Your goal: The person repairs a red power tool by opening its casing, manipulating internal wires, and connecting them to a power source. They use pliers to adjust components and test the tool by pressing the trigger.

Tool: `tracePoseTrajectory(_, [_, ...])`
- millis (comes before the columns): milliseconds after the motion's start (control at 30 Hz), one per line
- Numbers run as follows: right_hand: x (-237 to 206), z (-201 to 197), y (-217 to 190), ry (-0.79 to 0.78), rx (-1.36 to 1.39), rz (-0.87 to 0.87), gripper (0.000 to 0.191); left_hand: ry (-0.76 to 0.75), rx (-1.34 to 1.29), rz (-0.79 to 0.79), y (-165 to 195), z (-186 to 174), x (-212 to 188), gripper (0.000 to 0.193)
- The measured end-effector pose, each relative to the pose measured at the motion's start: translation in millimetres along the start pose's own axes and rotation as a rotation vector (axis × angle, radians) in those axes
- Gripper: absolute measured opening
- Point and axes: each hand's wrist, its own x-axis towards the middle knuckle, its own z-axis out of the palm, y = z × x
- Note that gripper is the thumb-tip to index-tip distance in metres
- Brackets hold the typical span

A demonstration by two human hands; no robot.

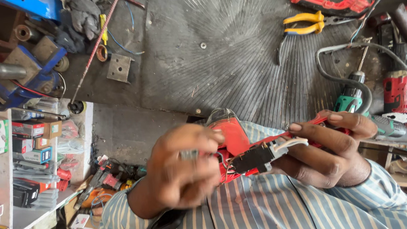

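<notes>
— So, how many hands are on it?

— Two, both the same person's, in striped sleeves. The right hand (329, 152) has its fingers wrapped round one red power tool (230, 134), held up close to the chest above the grey workbench (216, 43). Its casing looks opened.

— And the left hand?

— The left hand (181, 169) is blurred. Its fingertips are pinched on one small grey piece (188, 155), just beside the tool's open side. It may be a metal part, but I can't make out what it is.

— Anything hanging out of the tool?

— One black switch block (253, 158), sitting between the two hands against the red casing, with a few white wires (293, 143) running from it under the right thumb.

— What's lying on the bench?

— One pair of yellow-handled pliers (304, 23), one red-handled tool (328, 3) just above them, and two drills near the right hand: one green drill (350, 99) and one red drill (402, 90) beside it. A grey cable (331, 74) loops around the green one.

— And on the far side?

— One blue vise (23, 72) and one square metal plate (120, 68), well apart from the hands. Beyond the bench edge stand shelves (8, 208) stacked with many small coloured boxes; too many to count.
</notes>
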Motion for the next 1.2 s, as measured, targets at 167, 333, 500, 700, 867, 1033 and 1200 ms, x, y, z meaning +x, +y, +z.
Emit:
tracePoseTrajectory(167, [8.3,13.2,3.8,0.082,-0.01,0.044,0.035,-0.074,0.547,0.288,13.7,1.7,12.3,0.022])
tracePoseTrajectory(333, [19.0,13.6,8.2,0.064,-0.084,0.1,0.041,-0.216,0.711,0.103,23.0,-4.6,31.1,0.01])
tracePoseTrajectory(500, [24.1,16.0,7.1,0.058,-0.089,0.1,0.041,-0.265,0.76,0.041,38.9,-9.2,35.5,0.011])
tracePoseTrajectory(700, [31.5,9.7,5.0,0.033,-0.068,0.158,0.039,-0.284,0.846,0.304,38.3,-19.8,25.9,0.022])
tracePoseTrajectory(867, [41.4,7.2,-1.0,0.037,-0.023,0.192,0.036,-0.247,0.761,0.41,24.7,-21.2,6.9,0.028])
tracePoseTrajectory(1033, [38.6,8.9,-6.7,0.059,-0.035,0.178,0.033,-0.011,0.344,0.119,21.0,-19.8,4.6,0.052])
tracePoseTrajectory(1200, [35.3,-10.0,20.3,0.029,0.002,0.217,0.041,-0.046,0.107,-0.363,19.8,9.3,32.7,0.061])
